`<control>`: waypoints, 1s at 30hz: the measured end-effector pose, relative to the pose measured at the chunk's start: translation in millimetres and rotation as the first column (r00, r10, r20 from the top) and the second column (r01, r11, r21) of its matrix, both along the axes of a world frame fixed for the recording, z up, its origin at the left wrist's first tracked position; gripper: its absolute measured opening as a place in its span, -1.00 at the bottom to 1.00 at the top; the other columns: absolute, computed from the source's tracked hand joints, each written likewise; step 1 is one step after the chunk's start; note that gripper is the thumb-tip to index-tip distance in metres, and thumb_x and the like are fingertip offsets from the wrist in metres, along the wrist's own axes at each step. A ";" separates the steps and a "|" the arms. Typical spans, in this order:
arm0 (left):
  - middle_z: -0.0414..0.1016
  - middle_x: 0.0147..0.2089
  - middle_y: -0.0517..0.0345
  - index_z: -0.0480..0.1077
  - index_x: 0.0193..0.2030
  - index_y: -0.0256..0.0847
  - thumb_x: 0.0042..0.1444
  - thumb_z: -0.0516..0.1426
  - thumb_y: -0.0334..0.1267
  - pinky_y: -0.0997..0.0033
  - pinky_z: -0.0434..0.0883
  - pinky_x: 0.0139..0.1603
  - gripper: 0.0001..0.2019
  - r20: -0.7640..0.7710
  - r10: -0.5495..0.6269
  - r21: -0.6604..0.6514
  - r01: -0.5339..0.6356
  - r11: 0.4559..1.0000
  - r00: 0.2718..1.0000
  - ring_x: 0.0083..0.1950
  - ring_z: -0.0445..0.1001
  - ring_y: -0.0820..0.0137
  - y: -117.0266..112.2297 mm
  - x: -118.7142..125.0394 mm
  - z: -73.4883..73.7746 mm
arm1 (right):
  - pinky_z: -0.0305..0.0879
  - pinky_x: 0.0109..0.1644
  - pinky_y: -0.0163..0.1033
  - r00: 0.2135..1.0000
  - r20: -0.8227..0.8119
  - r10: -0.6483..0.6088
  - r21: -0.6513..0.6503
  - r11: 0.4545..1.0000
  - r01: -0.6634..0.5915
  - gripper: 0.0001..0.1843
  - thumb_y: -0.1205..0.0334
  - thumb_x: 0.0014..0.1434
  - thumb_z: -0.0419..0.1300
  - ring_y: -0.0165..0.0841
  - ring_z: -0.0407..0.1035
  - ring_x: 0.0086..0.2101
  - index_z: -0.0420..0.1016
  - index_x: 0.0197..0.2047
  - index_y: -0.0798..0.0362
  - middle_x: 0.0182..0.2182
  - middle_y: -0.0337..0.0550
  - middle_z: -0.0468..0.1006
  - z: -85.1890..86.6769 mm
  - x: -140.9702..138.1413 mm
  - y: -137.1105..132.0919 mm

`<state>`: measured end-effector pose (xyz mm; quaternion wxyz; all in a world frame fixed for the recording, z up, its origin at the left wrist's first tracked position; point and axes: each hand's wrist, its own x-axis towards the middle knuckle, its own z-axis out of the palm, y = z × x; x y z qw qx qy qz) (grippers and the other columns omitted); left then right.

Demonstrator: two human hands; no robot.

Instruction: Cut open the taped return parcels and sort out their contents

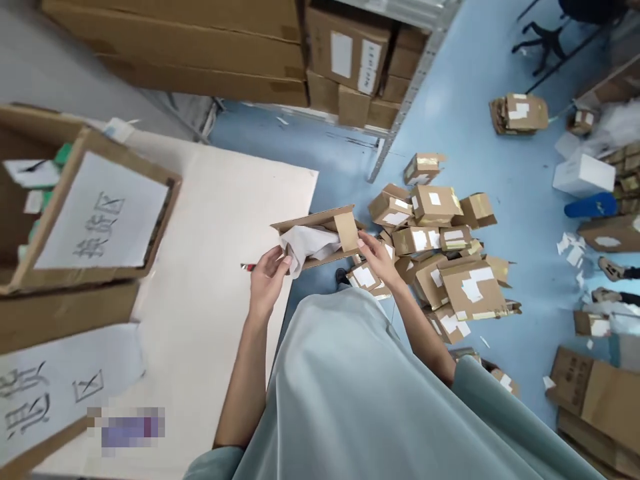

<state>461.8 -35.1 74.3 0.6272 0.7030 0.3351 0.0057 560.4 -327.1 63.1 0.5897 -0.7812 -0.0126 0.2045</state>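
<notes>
An open cardboard box (346, 230), long and narrow, is held at the table's edge with its flaps up. White packing paper (313, 241) lies inside and bulges out over its left end. My left hand (267, 277) is closed at that end, with the thumb pressed on the paper. A thin red and black object (247, 267) pokes out beside this hand; whether the hand holds it or it lies on the table, I cannot tell. My right hand (379, 259) grips the box's right end by its edge. What is under the paper is hidden.
A white table (220, 220) carries large labelled cartons (107, 217) on the left. A metal shelf (407, 93) with boxes stands ahead. Many opened boxes (473, 290) are heaped on the blue floor to my right. Another person's feet (611, 269) show at far right.
</notes>
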 end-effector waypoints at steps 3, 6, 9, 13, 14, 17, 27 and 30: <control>0.58 0.49 -0.21 0.52 0.34 -0.16 0.29 0.41 0.00 -0.05 0.60 0.49 -0.44 0.006 -0.214 -0.038 0.214 0.976 0.977 0.54 0.55 -0.06 -49.8 63.5 -3.1 | 0.35 0.62 0.21 0.979 -0.008 -0.202 -0.034 0.979 0.202 -0.01 -0.61 0.36 0.21 0.08 0.42 0.49 0.61 0.47 0.01 0.48 0.13 0.57 1.7 12.1 -59.7; 0.52 0.55 -0.23 0.49 0.40 -0.19 0.35 0.39 -0.02 -0.05 0.56 0.54 -0.43 0.048 -0.430 -0.059 0.432 0.900 0.902 0.57 0.52 -0.06 -104.2 116.1 -4.1 | 0.32 0.63 0.20 0.913 0.025 -0.407 -0.038 0.912 0.408 -0.06 -0.56 0.37 0.23 0.07 0.39 0.51 0.61 0.47 0.00 0.49 0.13 0.56 2.0 10.5 -116.3; 0.48 0.59 -0.23 0.46 0.45 -0.21 0.39 0.35 -0.01 -0.07 0.50 0.60 -0.41 0.094 -0.612 -0.052 0.618 0.784 0.785 0.58 0.51 -0.05 -158.6 154.5 -5.1 | 0.34 0.61 0.20 0.748 0.059 -0.661 -0.034 0.747 0.664 -0.05 -0.53 0.38 0.24 0.06 0.38 0.51 0.53 0.51 0.00 0.52 0.17 0.51 -5.8 -3.6 -167.8; 0.46 0.61 -0.22 0.43 0.49 -0.19 0.45 0.28 0.07 -0.07 0.44 0.64 -0.40 0.135 -0.752 -0.023 0.761 0.648 0.645 0.62 0.47 -0.01 -208.0 177.0 -7.8 | 0.39 0.55 0.23 0.428 0.114 -0.897 -0.066 0.423 0.904 -0.02 -0.54 0.30 0.25 0.07 0.42 0.46 0.55 0.44 0.09 0.46 0.27 0.53 -29.0 -29.3 -212.7; 0.47 0.60 -0.23 0.43 0.49 -0.19 0.47 0.26 0.08 -0.07 0.44 0.64 -0.40 0.142 -0.770 -0.025 0.780 0.625 0.622 0.61 0.48 0.00 -213.1 177.5 -9.0 | 0.40 0.53 0.24 0.399 0.108 -0.911 -0.068 0.393 0.917 -0.04 -0.53 0.27 0.27 0.07 0.45 0.43 0.58 0.39 0.09 0.42 0.26 0.57 -35.6 -34.0 -217.2; 0.52 0.56 -0.24 0.45 0.46 -0.20 0.48 0.23 0.08 -0.08 0.46 0.63 -0.43 0.136 -0.788 -0.055 0.798 0.600 0.601 0.55 0.55 0.01 -211.0 169.1 -14.1 | 0.43 0.49 0.26 0.470 0.046 -0.881 -0.091 0.465 0.881 -0.15 -0.48 0.21 0.30 0.06 0.53 0.35 0.63 0.25 0.06 0.30 0.22 0.68 -53.1 -37.9 -212.9; 0.63 0.45 -0.25 0.53 0.34 -0.18 0.37 0.27 0.18 -0.16 0.49 0.59 -0.42 -0.021 -0.493 -0.111 0.488 0.866 0.870 0.47 0.63 -0.03 -124.1 83.5 -34.3 | 0.49 0.43 0.19 0.966 -0.112 -0.233 -0.052 0.972 0.229 -0.36 -0.40 0.29 0.32 0.05 0.64 0.21 0.73 0.07 -0.01 0.14 0.14 0.80 -69.7 35.8 -97.6; 0.66 0.42 -0.24 0.56 0.31 -0.15 0.32 0.29 0.27 -0.19 0.49 0.58 -0.37 -0.058 -0.292 -0.113 0.284 0.952 0.955 0.48 0.61 -0.06 -101.1 42.7 -36.8 | 0.49 0.43 0.18 0.991 -0.133 -0.006 -0.018 1.000 0.004 -0.39 -0.38 0.29 0.33 0.03 0.66 0.18 0.73 0.06 -0.02 0.13 0.11 0.80 -71.5 57.6 -55.3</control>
